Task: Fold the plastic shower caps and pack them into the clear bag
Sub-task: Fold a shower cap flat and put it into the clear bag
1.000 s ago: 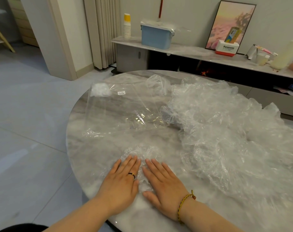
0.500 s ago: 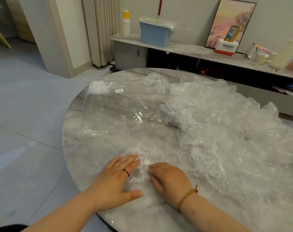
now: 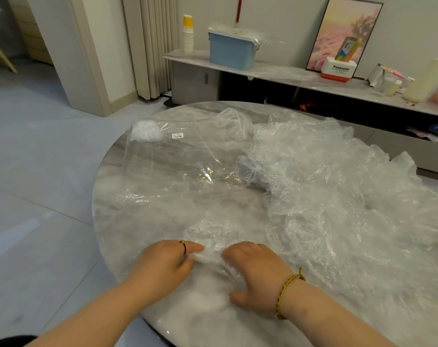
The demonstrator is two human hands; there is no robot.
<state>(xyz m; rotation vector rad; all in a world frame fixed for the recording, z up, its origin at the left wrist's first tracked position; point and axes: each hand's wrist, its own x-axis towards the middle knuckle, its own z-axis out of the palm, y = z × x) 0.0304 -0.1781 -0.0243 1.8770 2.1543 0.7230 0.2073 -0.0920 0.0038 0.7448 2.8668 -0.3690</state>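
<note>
1. The shower cap (image 3: 214, 237) being worked on sits at the near edge of the table (image 3: 105, 196), right in front of the person. It's a crumpled see-through patch, so its outline is honestly hard to trace against the marble.
2. The key relation is that the cap's loose body lies toward 12 o'clock from the grip, and the gathered near edge runs roughly 9 to 3 between the two hands. Any fold probably goes away from the body or inward along that line.
3. The left hand (image 3: 166, 266) has its fingers curled and is pinching a white bunched bit of the cap at its 3 o'clock side.
4. The right hand (image 3: 255, 270) is curled too, with knuckles up and fingertips tucked into the plastic. It looks like a pinch, but the tips are hidden.
5. Both hands are about equally close, one at each end of the bunch.
6. The clear bag (image 3: 167, 161) lies flat at about 11 o'clock from the hands, well apart. There's a white wad (image 3: 145, 131) in its far corner and a label (image 3: 177, 135) next to that. I can't make out the bag's mouth.
7. The loose pile (image 3: 338, 196) of unfolded caps fills 1 to 3 o'clock and is cut off at the right edge.
</note>
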